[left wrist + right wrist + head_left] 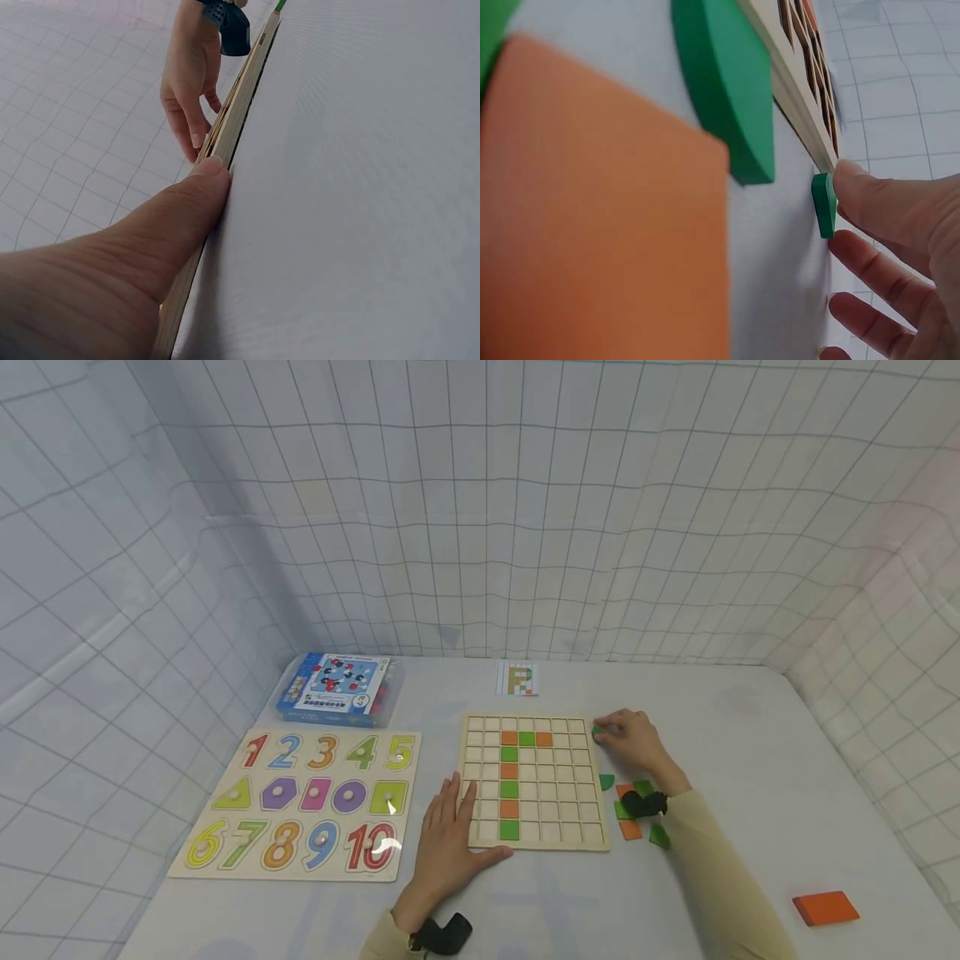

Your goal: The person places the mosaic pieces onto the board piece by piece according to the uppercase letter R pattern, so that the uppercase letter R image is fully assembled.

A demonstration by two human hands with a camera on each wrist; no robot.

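Note:
A wooden grid board holds orange and green squares in one column and a short row near its top. My left hand rests over its lower left corner, fingers spread; in the left wrist view the thumb of that hand presses the board's edge. Beyond the board's right edge, my right hand pinches a small green piece between thumb and fingers. The right wrist view shows this green piece low at the table beside the fingers of the right hand.
Right of the board lie a green rounded piece and several orange and green pieces, partly behind the wrist camera. A number puzzle and boxed set stand left, a pattern card behind, an orange block at far right.

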